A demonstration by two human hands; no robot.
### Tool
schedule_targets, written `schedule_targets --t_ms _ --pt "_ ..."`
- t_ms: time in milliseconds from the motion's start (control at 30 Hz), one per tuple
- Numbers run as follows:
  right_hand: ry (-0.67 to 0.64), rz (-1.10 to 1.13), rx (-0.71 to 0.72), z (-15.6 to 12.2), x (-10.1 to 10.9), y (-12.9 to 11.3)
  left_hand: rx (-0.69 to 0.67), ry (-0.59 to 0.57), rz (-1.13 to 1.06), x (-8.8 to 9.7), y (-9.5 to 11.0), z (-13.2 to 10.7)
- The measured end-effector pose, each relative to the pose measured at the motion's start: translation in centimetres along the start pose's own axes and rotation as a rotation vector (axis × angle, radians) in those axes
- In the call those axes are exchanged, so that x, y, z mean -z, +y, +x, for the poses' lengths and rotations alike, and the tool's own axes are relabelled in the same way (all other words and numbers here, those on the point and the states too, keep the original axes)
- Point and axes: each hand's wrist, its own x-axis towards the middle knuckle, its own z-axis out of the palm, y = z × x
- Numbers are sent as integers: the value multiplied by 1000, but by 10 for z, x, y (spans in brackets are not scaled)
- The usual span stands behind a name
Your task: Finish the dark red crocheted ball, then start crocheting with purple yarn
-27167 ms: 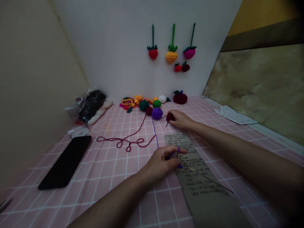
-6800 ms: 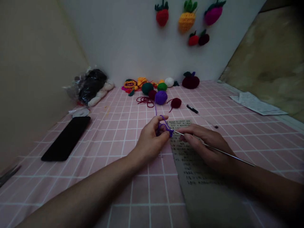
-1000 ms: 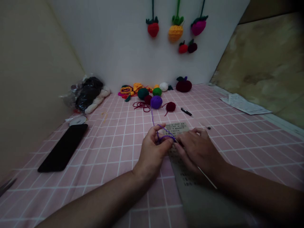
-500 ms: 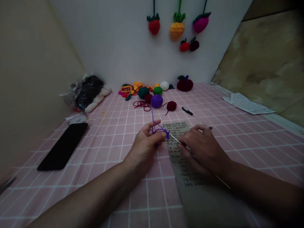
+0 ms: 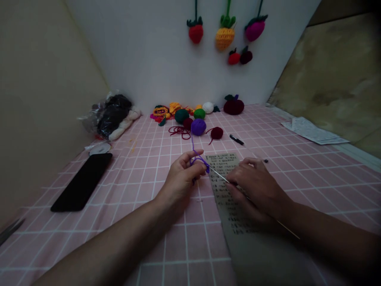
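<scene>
Between thumb and fingers, my left hand (image 5: 186,172) pinches a small piece of purple crochet work (image 5: 207,169). Purple yarn (image 5: 192,143) passes over its raised index finger and runs back to a purple yarn ball (image 5: 198,127). My right hand (image 5: 256,184) is closed round a thin crochet hook (image 5: 219,174), whose metal tip meets the purple work at my left fingertips. The hook's far end shows beyond my right wrist. Beneath my right hand lies a sheet of cardboard (image 5: 226,222) with handwritten lines, partly covered by the hand and forearm.
A black phone (image 5: 81,182) lies at left, near a plastic bag of dark yarn (image 5: 114,113). At the back sit several yarn balls and a dark red crocheted fruit (image 5: 233,106). A pen (image 5: 236,139) and papers (image 5: 312,130) lie to the right. Crocheted fruits (image 5: 225,38) hang on the wall.
The view has shifted slightly, so the scene sits a little further right. The hook and the purple work stay together, with my right hand slightly further from my left.
</scene>
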Motion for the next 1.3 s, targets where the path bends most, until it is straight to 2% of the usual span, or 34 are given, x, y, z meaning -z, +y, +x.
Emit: schedule_targets --t_ms 167,367,600,767,967,1300 --pt "21 44 -17 0 0 0 15 -60 -32 0 -4 0" --pt "-2 159 -106 3 3 -3 72 -110 -133 -6 -8 -5" --pt "35 336 -200 8 8 -6 100 -170 -63 -3 -4 -4" --pt "10 353 -246 8 8 -6 67 -159 23 -4 4 -3" --pt "20 354 -261 5 6 -5 8 -187 42 -4 4 -4" --pt "-55 407 -273 5 7 -5 66 -249 21 1 1 2"
